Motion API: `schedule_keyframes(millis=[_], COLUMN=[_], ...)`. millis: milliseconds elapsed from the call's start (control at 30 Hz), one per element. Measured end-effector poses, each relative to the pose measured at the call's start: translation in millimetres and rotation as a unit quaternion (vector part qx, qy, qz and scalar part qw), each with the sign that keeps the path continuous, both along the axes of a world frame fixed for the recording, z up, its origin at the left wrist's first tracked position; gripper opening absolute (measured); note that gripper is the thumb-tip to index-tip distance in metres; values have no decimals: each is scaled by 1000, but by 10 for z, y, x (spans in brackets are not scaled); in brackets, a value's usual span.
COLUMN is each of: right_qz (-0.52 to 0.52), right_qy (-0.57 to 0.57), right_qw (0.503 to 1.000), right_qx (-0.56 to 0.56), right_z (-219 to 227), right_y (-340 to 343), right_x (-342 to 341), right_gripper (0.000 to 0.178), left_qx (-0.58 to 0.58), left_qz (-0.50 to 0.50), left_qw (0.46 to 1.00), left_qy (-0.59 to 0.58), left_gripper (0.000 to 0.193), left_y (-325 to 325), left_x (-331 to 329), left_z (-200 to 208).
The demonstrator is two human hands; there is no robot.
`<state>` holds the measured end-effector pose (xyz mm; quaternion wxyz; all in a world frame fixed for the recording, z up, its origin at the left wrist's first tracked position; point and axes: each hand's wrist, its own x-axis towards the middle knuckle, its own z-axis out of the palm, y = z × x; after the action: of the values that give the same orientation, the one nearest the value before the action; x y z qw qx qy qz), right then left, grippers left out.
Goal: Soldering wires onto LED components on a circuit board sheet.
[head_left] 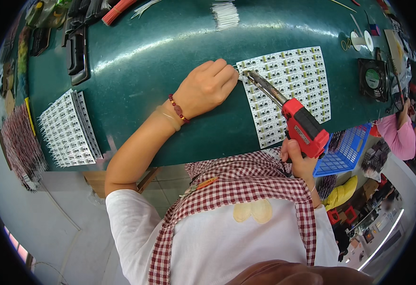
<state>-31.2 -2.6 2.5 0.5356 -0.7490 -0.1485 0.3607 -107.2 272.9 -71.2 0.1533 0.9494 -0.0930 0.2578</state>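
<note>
My right hand (299, 159) is wrapped round the grip of a red and black soldering gun (305, 127). The gun's metal tip points up and left, at the upper left edge of a white circuit board panel (291, 83) with many small repeated parts. Right beside that tip, my left hand (210, 88) is closed, fingers curled in a pinch at the panel's edge. A thin whitish bit shows at its fingertips, too small to make out.
At the left lies a stack of similar panels (70, 128), near a wire bundle (23, 142) hanging over the edge. White wires (225, 15) lie at the far side. A black fan (373, 80) and white spool (361, 42) stand right, above a blue basket (345, 151). A co-worker's pink sleeve (397, 135) shows.
</note>
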Motion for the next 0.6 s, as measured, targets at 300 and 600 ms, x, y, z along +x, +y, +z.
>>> schedule_keyframes(millis=[300,600], right_qz=[-19,12], right_qy=[11,10], right_qw=[1000,1000], right_qx=[9,-6], right_z=[35,1], right_y=[-25,-33], right_x=[-49,-29], right_gripper=[29,20], left_qx=[50,40], left_qz=[-3,-13], left_qw=[999,999], left_qy=[4,6], left_gripper=[24,24], left_y=[-1,-28], left_x=[-30,-27], left_z=[40,12])
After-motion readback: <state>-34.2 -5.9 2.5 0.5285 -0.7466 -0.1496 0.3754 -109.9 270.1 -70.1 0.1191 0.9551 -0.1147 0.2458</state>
